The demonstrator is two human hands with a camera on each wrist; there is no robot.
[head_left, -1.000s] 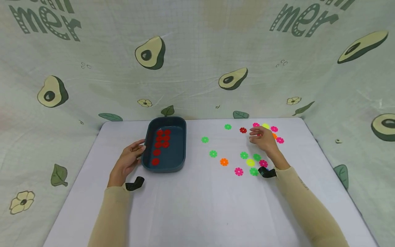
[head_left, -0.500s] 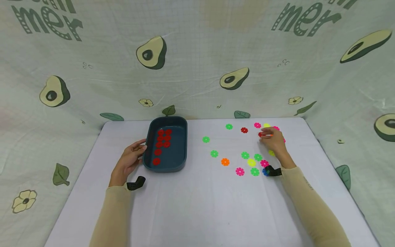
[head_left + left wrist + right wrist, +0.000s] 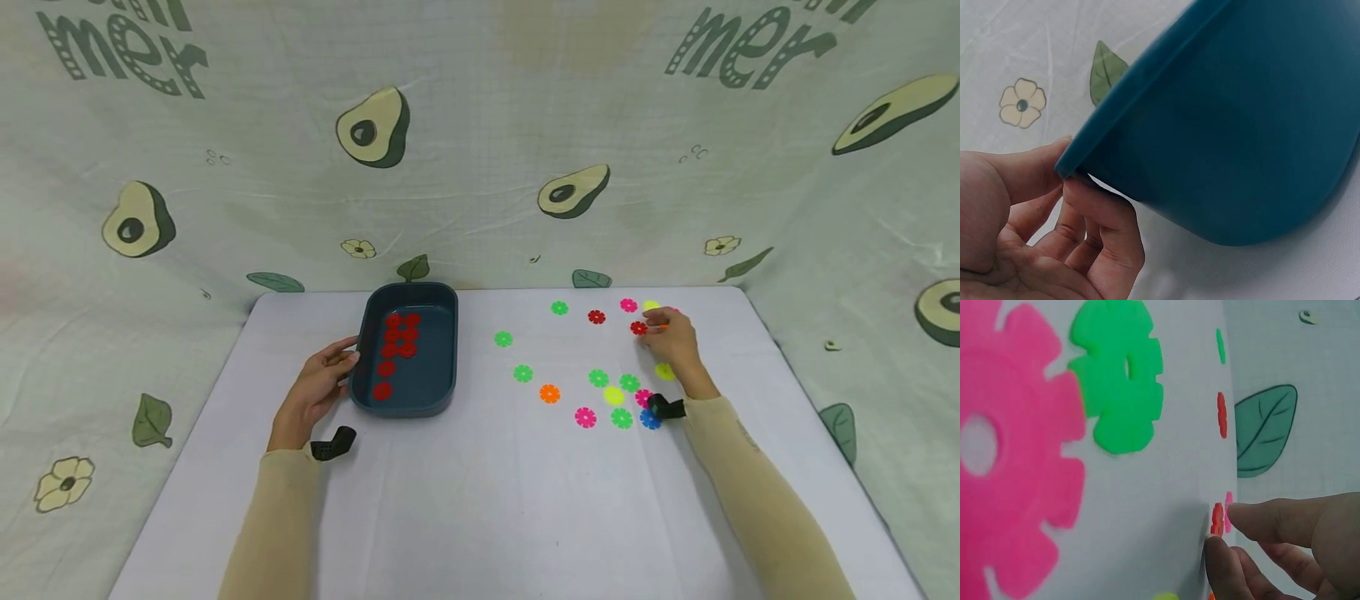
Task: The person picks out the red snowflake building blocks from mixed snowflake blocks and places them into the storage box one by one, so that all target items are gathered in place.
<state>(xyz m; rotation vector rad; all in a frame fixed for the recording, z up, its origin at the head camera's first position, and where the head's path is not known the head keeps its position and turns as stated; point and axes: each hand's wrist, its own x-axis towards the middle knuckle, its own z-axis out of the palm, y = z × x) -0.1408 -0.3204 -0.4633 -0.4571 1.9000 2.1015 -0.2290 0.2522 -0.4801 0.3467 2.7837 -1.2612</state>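
Note:
A dark blue tray [image 3: 442, 400] stands left of centre on the white table, with several red notched discs [image 3: 386, 367] lying in it. My left hand [image 3: 318, 387] pinches the tray's left rim between thumb and fingers; the left wrist view shows the grip on the rim [image 3: 1069, 164]. At the far right, my right hand [image 3: 675, 346] is low over the table, fingertips at the edge of a red disc [image 3: 638, 327]. In the right wrist view, thumb and forefinger stand slightly apart around that red disc [image 3: 1217, 517], which lies flat.
Another red disc [image 3: 596, 317] lies left of the right hand. Green [image 3: 503, 339], orange [image 3: 550, 393], yellow [image 3: 613, 396], pink [image 3: 585, 417] and blue [image 3: 650, 418] discs are scattered about the right half of the table. A patterned cloth [image 3: 480, 125] hangs behind the table.
My right hand has moved right, from beside the lone red disc to the right edge of the other one, uncovering it. The left hand keeps its hold on the tray rim.

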